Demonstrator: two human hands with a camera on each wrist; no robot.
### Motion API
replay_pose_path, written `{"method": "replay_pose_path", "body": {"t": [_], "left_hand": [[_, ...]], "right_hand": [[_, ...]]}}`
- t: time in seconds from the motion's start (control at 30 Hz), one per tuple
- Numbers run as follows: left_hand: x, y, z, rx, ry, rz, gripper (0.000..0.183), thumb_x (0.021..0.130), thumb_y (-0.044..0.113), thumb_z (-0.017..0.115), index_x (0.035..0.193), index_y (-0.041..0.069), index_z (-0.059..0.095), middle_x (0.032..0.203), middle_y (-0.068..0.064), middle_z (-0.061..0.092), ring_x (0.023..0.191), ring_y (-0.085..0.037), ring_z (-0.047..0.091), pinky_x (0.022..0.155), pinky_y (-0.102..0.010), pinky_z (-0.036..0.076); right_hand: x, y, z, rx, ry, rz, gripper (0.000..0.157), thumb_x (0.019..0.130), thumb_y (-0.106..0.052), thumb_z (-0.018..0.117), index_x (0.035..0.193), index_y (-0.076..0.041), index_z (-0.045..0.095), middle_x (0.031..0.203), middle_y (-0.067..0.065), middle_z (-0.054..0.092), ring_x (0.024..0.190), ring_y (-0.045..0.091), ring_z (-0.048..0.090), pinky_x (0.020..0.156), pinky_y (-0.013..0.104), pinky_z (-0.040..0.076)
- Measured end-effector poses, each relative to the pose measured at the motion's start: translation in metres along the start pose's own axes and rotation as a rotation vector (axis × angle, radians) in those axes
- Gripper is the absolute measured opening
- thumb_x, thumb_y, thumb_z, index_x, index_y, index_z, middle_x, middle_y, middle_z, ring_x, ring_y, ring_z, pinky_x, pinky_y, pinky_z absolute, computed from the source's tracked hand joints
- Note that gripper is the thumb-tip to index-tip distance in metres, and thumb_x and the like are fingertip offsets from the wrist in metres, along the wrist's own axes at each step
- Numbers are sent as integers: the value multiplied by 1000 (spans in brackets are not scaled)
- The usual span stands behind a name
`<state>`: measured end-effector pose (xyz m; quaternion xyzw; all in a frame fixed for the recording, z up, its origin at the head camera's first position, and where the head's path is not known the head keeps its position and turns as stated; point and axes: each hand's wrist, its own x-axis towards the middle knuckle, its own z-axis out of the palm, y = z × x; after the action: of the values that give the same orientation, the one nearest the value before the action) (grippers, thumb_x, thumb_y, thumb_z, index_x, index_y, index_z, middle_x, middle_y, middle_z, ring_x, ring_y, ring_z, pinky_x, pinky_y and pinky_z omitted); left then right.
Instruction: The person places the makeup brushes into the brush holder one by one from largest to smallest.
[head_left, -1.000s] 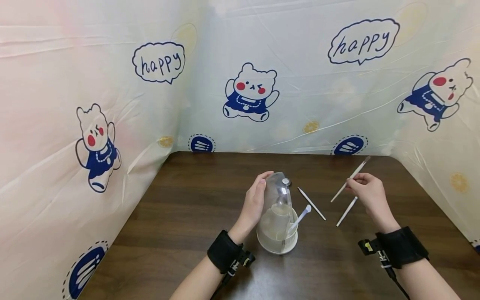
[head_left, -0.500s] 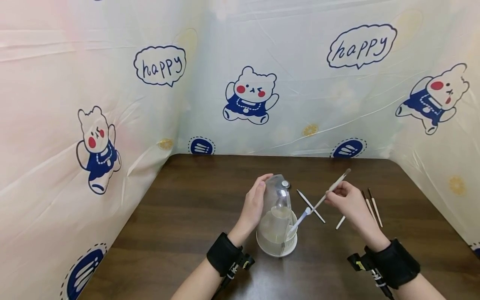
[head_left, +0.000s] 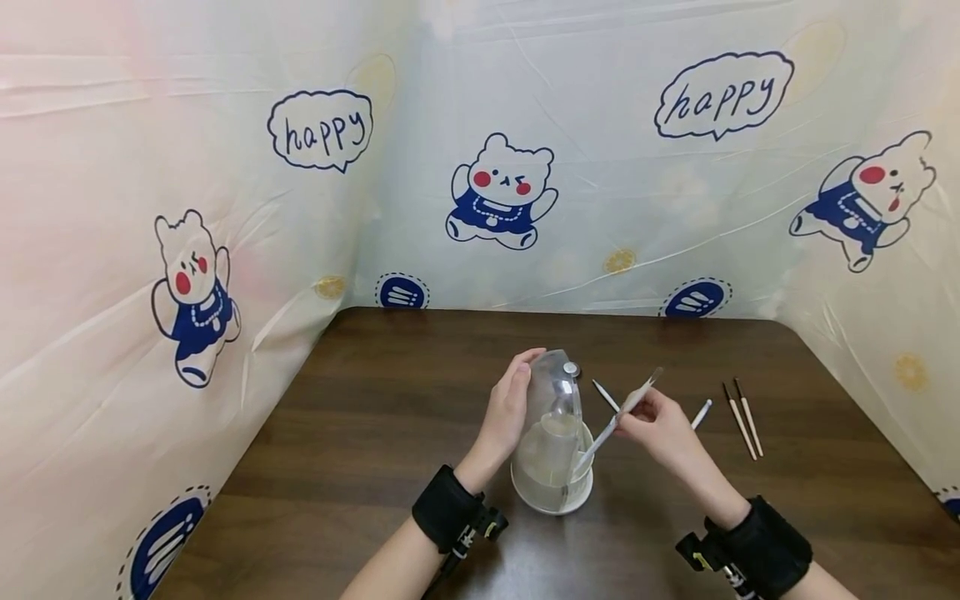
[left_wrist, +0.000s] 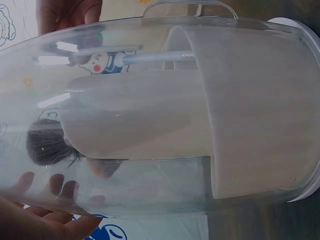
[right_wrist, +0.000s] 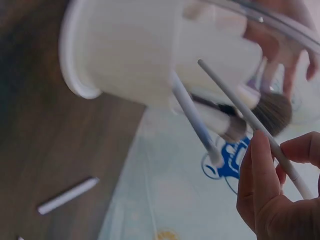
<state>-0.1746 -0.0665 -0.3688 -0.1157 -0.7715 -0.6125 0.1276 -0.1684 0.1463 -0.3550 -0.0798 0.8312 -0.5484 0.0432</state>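
Observation:
My left hand [head_left: 508, 408] grips the far left side of a clear domed cover [head_left: 551, 392] on a makeup brush holder, fingers wrapped behind it. The holder has a white round base [head_left: 542, 502] and a pale cup inside. Dark-bristled makeup brushes [left_wrist: 47, 142] show behind the cup in the left wrist view, and a pale blue-white handle [right_wrist: 197, 122] sticks out of it. Beside the holder's right side, my right hand [head_left: 663, 429] pinches a slim white makeup brush [right_wrist: 230, 92] between thumb and fingers. Its bristles point up and away, its handle end down toward the cup.
Two brushes with pale handles and dark tips [head_left: 738, 425] lie side by side on the brown table [head_left: 360, 467] at the right. One white brush handle [head_left: 702, 413] lies partly behind the right hand, another [head_left: 606, 396] near the holder. A printed curtain [head_left: 495, 83] encloses the table's back and sides.
My right hand has carried the brush left from the table's right side to the holder, uncovering two brushes on the table. The left hand keeps its grip on the cover.

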Motion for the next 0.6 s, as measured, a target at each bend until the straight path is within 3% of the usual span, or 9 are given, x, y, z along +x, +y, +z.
{"method": "replay_pose_path", "body": {"t": [0.33,0.6], "left_hand": [[0,-1,1,13,2,3,46,103,32,25,133,9,52,140,-13,53,134,-30,45,111,-52,33],[0,-2,1,11,-2,10,48,102,33,25,134,8,51,141,-13,52,134,-30,45,110,-52,34]], "right_hand": [[-6,19,18,5,-14,30,22,84,1,58,103,11,54,89,13,64,72,2,61,68,21,54],[-8,32,27,-72,4,-9,17,81,0,63,95,9,60,86,14,68,69,-2,60,66,17,49]]}}
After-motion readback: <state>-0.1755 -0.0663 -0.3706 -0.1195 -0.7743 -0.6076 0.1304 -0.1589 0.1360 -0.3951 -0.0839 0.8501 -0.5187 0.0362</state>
